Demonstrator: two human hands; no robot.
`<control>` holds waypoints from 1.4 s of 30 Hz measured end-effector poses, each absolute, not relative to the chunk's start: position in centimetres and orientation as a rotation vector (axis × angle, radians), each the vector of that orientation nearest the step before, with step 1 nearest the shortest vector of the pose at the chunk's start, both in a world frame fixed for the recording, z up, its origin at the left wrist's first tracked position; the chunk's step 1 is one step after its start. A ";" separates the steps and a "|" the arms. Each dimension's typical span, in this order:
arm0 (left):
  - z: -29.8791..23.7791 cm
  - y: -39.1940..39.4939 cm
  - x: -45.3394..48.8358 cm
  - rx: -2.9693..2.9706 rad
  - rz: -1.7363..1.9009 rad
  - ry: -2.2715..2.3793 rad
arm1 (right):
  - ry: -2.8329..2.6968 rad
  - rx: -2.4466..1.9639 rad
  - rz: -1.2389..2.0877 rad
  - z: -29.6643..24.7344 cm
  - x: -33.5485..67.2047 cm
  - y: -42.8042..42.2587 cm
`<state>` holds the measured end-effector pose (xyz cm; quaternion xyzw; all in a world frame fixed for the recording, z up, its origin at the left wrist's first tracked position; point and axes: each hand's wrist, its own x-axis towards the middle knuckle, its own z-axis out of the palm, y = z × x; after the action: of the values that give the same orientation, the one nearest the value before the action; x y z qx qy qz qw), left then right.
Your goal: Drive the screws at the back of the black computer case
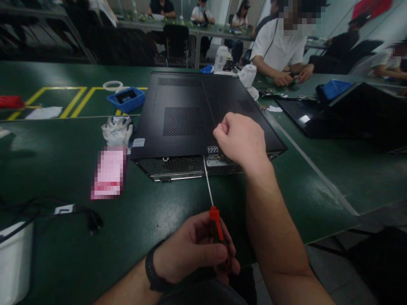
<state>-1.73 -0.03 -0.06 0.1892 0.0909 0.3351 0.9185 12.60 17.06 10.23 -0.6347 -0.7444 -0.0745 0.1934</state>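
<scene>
1. Item in hand: a black computer case (203,114) lies flat on the green tabletop (63,169), its rear panel facing the near edge and set back from it.

2. Left hand (193,250): closed around the red-and-black handle of a screwdriver (213,212). The shaft runs up and slightly left, its tip meeting the rear panel just under the lid edge. A dark band sits on the wrist.

3. Right hand (241,142): clenched in a fist, resting on the near right part of the lid, directly above the rear panel. Whether it grips anything cannot be told.

4. Judgement on the step: the work appears to be a rear-panel screw. It would go best with the shaft kept in line with the screw and steady pressure along it, so the tip does not slip. The fist on the lid should hold the case from sliding away.

5. Edges: the case's right near corner lies close to the tabletop's right edge, which runs diagonally away. The tabletop's near right corner is just right of the right forearm.

6. Open room: bare green surface lies between the case and the near edge, enough for the handle to swing. Left of the case lie white gloves (117,130), a pink blurred item (108,173) and a blue tray (126,99); a black cable (79,212) and a white container (14,262) sit toward the near left corner.

7. Others: a seated person's hands (291,76) work at the far side, well apart from the case.
</scene>
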 end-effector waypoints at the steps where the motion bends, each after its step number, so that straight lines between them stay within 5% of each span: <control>1: -0.3 -0.1 -1.7 0.393 0.694 0.180 | -2.089 -1.784 -0.204 10.2 12.6 17.1; 42: -0.2 -0.1 -1.6 0.378 0.715 0.128 | -2.078 -1.773 -0.210 10.1 12.6 17.1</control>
<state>-1.63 -0.11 -0.18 0.1836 0.0621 0.3475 0.9174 12.62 17.07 10.10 -0.6341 -0.7433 -0.0751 0.1994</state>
